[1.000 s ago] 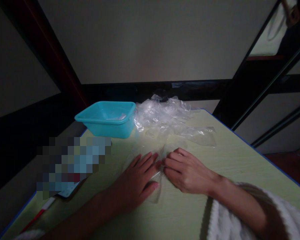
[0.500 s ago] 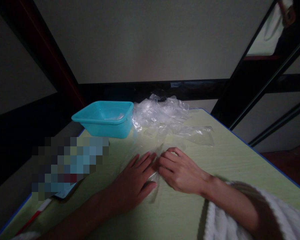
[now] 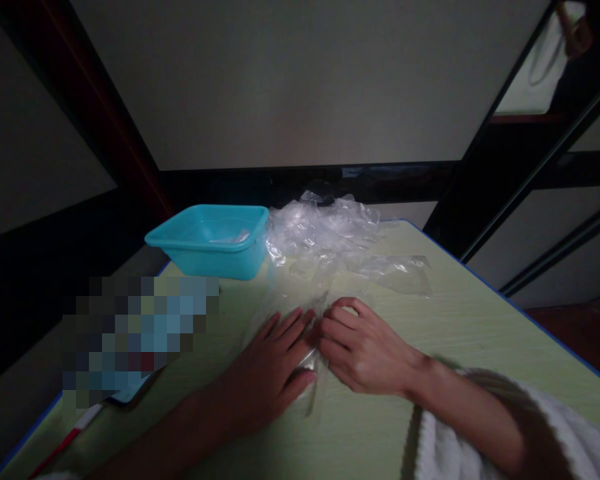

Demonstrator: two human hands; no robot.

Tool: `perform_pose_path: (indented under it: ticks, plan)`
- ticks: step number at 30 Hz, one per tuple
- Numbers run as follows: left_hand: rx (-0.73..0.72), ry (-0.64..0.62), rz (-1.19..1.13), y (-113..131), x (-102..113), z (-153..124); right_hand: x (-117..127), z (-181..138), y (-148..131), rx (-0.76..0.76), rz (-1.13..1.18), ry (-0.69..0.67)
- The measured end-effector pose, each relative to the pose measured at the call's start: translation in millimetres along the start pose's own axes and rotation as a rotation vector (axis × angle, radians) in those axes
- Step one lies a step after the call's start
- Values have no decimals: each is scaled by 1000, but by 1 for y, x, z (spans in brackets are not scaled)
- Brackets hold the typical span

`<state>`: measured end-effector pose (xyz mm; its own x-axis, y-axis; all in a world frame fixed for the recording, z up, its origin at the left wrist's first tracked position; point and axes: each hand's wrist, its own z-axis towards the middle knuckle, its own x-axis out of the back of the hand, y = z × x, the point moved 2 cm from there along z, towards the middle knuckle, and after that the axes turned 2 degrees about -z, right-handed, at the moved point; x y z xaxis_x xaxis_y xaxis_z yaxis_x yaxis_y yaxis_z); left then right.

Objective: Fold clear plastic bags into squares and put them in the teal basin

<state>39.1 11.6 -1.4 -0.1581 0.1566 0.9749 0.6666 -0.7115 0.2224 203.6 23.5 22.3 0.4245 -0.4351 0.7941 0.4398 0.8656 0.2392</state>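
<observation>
A thin, clear plastic bag [image 3: 307, 361] lies on the pale green table [image 3: 360, 433], partly hidden beneath my hands. My left hand [image 3: 275, 367] rests palm down on it, fingers spread and the thumb out to the side. Right beside those fingertips, my right hand [image 3: 363, 350] has its fingers curled and pressed together at the bag's right side, pinching the film. Its fingertips are partly hidden. Just beyond both hands, a crumpled heap of clear plastic bags [image 3: 325, 223] spreads over the far part of the table, with one flatter bag [image 3: 400, 273] trailing right.
A turquoise plastic basin [image 3: 245, 261] stands at the far left, with something pale inside. On the left lies a blurred-out flat object [image 3: 130, 390], near a red and white stick-like thing [image 3: 70, 440]. A wall panel [image 3: 300, 87] rises behind the table.
The view has shifted slightly, so everything sits a little lower in the picture. Both hands keep nearly the same pose on the bag.
</observation>
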Motion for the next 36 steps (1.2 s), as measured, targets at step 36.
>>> perform_pose_path:
  ticks: [36]
  plan:
    - [-18, 55, -47, 0, -1, -2, -3, 3, -2, 6, -74, 112]
